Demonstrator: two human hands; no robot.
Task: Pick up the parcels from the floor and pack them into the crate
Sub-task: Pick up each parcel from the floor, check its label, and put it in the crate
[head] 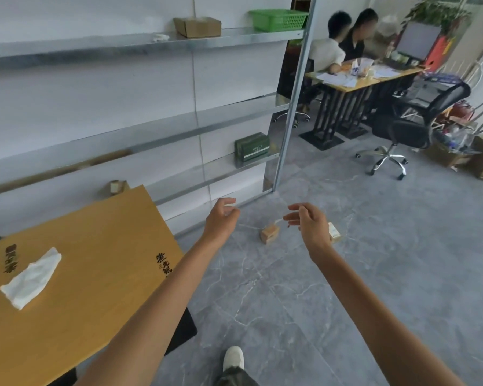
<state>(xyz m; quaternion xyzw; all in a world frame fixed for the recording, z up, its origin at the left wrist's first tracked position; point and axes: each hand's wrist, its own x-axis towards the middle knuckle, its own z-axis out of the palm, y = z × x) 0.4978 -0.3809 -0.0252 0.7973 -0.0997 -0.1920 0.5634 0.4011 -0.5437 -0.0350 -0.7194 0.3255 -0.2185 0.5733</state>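
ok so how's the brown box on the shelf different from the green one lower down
The brown box sits on the top shelf, the green box on a lower one. The brown box is plain cardboard; the green box bears a pale label strip. Both stand in the same metal rack.

- Left hand (222,218), right hand (310,224): bare.
- Forearms (162,296): bare up to the near frame edge.
- Shoe (233,358), near centre: white, rounded toe.
- Trouser leg (234,378) over it: dark olive, camouflage-like pattern, loose cloth.
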